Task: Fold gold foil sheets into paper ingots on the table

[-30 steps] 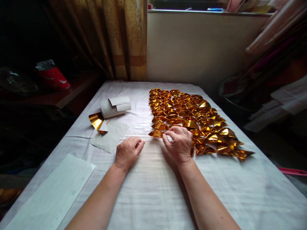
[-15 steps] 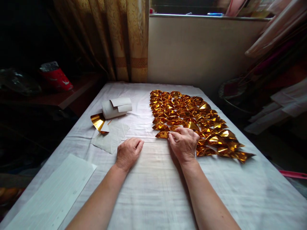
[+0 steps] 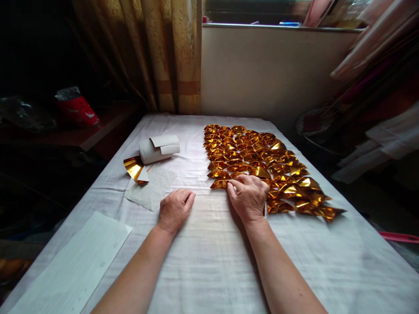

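Your right hand (image 3: 249,196) reaches over the near edge of the spread of shiny, crinkled gold foil pieces (image 3: 260,172), which lie in close rows on the right of the tabletop (image 3: 203,266) under its white cloth. Its grip is narrow, thumb and forefinger closed on the right part of a pointed gold foil piece (image 3: 218,185) at the spread's near left corner; the hand hides the rest of that piece.

Your left hand (image 3: 176,209) rests curled on the cloth, its fingertips tucked from sight, so you cannot tell how far that grip is closed. Just beyond it lies a thin, translucent whitish sheet (image 3: 155,187), overlapped by a fan-shaped gold foil scrap (image 3: 132,166) beside a white paper roll (image 3: 157,150). A long white paper strip (image 3: 73,266) lies at your near left.
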The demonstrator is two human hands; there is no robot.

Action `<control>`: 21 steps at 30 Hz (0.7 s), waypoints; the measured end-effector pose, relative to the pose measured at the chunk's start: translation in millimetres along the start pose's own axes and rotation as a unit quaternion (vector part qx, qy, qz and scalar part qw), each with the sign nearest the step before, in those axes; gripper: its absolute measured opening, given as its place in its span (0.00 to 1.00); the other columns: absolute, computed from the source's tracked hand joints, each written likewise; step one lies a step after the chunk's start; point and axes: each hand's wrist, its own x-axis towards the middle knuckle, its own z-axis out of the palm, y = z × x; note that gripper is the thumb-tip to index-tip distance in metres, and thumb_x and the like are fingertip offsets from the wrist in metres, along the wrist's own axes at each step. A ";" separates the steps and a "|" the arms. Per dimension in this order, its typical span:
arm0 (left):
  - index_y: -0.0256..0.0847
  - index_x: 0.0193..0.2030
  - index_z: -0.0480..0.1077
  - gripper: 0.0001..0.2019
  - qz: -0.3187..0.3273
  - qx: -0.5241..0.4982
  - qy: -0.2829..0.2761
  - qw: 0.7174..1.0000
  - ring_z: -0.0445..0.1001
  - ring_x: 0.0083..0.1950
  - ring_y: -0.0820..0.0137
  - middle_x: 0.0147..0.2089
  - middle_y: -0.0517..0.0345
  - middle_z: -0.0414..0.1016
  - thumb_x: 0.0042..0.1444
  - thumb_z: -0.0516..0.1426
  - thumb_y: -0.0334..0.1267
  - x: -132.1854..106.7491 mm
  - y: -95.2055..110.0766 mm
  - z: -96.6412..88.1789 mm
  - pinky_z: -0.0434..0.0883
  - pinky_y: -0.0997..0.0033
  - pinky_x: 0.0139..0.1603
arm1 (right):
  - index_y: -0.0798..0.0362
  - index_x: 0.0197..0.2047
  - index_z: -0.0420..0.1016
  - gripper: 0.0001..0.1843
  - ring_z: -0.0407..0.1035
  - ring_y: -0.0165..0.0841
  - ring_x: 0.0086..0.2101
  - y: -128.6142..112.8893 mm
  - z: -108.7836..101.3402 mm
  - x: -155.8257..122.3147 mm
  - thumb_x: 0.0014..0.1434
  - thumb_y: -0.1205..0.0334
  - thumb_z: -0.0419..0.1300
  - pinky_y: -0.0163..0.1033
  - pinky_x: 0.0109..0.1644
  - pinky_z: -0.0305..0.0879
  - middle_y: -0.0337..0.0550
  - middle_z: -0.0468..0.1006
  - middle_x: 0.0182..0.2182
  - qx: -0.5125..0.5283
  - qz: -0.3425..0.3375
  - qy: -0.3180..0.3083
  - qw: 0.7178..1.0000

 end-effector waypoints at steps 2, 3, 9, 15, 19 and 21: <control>0.43 0.32 0.74 0.14 -0.001 -0.002 0.000 1.000 0.75 0.36 0.69 0.34 0.57 0.80 0.65 0.50 0.41 0.0 0.0 0.0 0.64 0.71 0.36 | 0.48 0.33 0.81 0.09 0.64 0.40 0.44 -2.1 -1.1 0.6 0.60 0.59 0.59 0.50 0.51 0.48 0.44 0.79 0.39 -0.002 -0.006 0.003 1.000; 0.43 0.32 0.74 0.14 0.000 -0.002 0.000 1.000 0.75 0.36 0.69 0.34 0.57 0.80 0.65 0.50 0.41 -0.1 0.0 -0.1 0.64 0.71 0.36 | 0.48 0.34 0.80 0.08 0.64 0.40 0.44 -3.4 -1.8 1.0 0.61 0.60 0.59 0.49 0.51 0.49 0.44 0.79 0.39 -0.002 -0.011 0.005 1.000; 0.43 0.31 0.73 0.14 0.001 -0.008 0.000 1.000 0.75 0.35 0.68 0.32 0.57 0.79 0.65 0.51 0.40 -0.4 -0.8 0.5 0.65 0.71 0.36 | 0.49 0.37 0.80 0.08 0.66 0.40 0.43 -13.3 -5.5 2.5 0.62 0.63 0.58 0.45 0.48 0.55 0.43 0.80 0.39 0.025 -0.059 0.007 0.998; 0.43 0.35 0.73 0.10 0.012 -0.024 0.030 0.999 0.75 0.38 0.68 0.35 0.58 0.78 0.64 0.52 0.39 1.6 -4.9 -0.5 0.67 0.71 0.40 | 0.49 0.40 0.79 0.12 0.70 0.32 0.35 -35.9 -2.0 -7.5 0.64 0.66 0.53 0.35 0.39 0.62 0.43 0.79 0.36 0.141 -0.133 -0.074 0.978; 0.41 0.44 0.73 0.08 -0.020 0.061 0.066 0.996 0.74 0.44 0.62 0.42 0.52 0.78 0.61 0.56 0.39 2.9 -17.5 -8.5 0.68 0.65 0.46 | 0.50 0.38 0.78 0.10 0.69 0.29 0.29 -47.3 1.9 -15.7 0.60 0.68 0.55 0.33 0.33 0.58 0.40 0.78 0.31 0.154 -0.187 -0.147 0.959; 0.39 0.51 0.71 0.15 -0.054 0.117 0.070 0.989 0.73 0.50 0.56 0.50 0.46 0.76 0.59 0.58 0.41 1.9 -27.3 -12.0 0.67 0.60 0.49 | 0.50 0.37 0.78 0.09 0.69 0.29 0.28 -49.2 2.8 -17.7 0.60 0.68 0.56 0.33 0.32 0.57 0.40 0.77 0.31 0.151 -0.197 -0.174 0.953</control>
